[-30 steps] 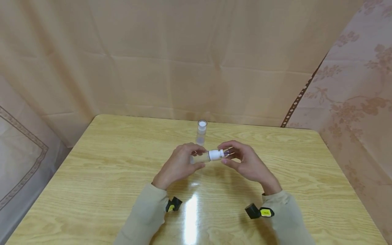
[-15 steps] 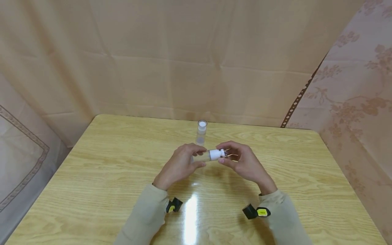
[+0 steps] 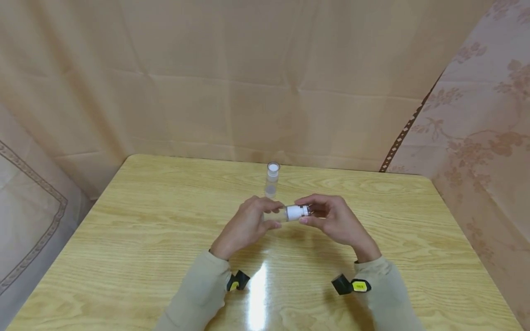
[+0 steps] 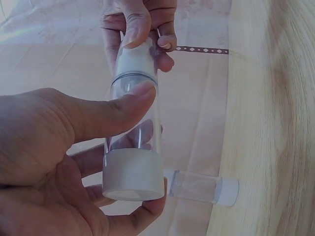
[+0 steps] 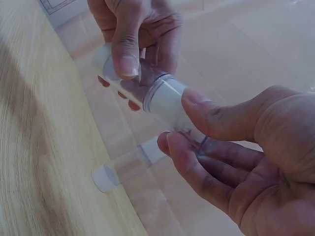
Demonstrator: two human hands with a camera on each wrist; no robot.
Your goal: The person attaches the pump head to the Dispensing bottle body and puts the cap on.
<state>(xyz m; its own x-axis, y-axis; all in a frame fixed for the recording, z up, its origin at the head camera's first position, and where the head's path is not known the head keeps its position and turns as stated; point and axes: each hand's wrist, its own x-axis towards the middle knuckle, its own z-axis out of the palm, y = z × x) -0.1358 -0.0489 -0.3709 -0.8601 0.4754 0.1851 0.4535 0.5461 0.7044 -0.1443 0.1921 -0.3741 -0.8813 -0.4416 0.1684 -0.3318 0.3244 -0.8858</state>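
Between both hands lies a clear pump bottle (image 3: 280, 215) with a white base (image 4: 133, 174), held nearly level above the table. My left hand (image 3: 248, 225) grips its transparent body, thumb on the near side and fingers round behind. At the other end, my right hand (image 3: 337, 220) pinches the clear cap (image 5: 170, 101) between thumb and fingertips. Through the cap shows the white pump top (image 3: 296, 212). The cap's far end is partly hidden by the right fingers.
A second clear bottle (image 3: 271, 179) with a white base stands upright beyond the hands, towards the back edge of the wooden table (image 3: 165, 197). A beige curtain (image 3: 207, 92) hangs behind the table, and patterned cloth (image 3: 488, 115) covers the right side.
The right hand has slid the clear cap leftward over the pump top, which stuck out from it a second ago. Both hands have since shifted slightly right with the bottle.
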